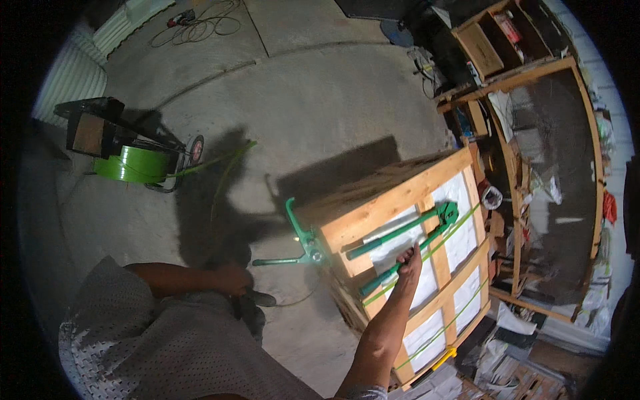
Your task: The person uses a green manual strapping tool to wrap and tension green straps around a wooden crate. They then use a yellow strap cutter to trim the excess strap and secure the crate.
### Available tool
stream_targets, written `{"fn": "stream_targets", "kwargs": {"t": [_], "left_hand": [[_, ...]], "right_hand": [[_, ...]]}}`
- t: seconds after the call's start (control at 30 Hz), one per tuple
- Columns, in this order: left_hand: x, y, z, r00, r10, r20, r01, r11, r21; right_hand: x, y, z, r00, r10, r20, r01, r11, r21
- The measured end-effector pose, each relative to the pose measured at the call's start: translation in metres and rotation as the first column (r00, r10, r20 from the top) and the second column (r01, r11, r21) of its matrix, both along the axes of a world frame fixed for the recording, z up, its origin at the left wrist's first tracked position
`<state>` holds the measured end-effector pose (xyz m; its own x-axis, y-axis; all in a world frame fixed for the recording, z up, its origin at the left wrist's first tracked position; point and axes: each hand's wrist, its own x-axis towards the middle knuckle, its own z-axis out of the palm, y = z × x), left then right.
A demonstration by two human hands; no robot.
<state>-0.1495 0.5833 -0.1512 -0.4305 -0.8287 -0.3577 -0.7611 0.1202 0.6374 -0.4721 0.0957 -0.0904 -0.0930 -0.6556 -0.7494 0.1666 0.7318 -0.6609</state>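
Observation:
My right hand (pixel 408 261) is closed round one handle of a green long-handled strap crimper (pixel 390 239). The crimper rests over the top of a wooden crate (pixel 393 192), its two handles apart and its head at the far right. Beside it a thin green strap (pixel 437 249) runs across the crate. A green strap tensioner (pixel 307 245) with two lever arms sits at the crate's left edge. My left hand (pixel 233 280) is low in front of my body, away from the crate; its fingers are too dark to make out.
White sheeting (pixel 467 200) shows between the crate's slats. A second strap and a yellow tool (pixel 443 359) are at its near end. A wheeled cart with a green strap reel (pixel 132 165) stands at the left. Cluttered wooden shelving (pixel 517 200) lines the right. A cable coil (pixel 210 27) lies far off.

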Motion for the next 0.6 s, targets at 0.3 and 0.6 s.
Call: {"fn": "stream_targets", "kwargs": {"t": [0.3,0.6], "left_hand": [[0.013,-0.044,0.031,0.74,0.644,-0.194,-0.603,0.763,0.235],[-0.128,-0.13,0.16,0.42,0.554,-0.719,-0.563,0.78,0.272]], "right_hand": [[0.0,0.096,0.072,0.999,0.033,-0.034,-0.039,0.978,-0.207],[-0.027,0.294,0.164,0.962,0.166,-0.215,-0.239,0.895,-0.377]]}}
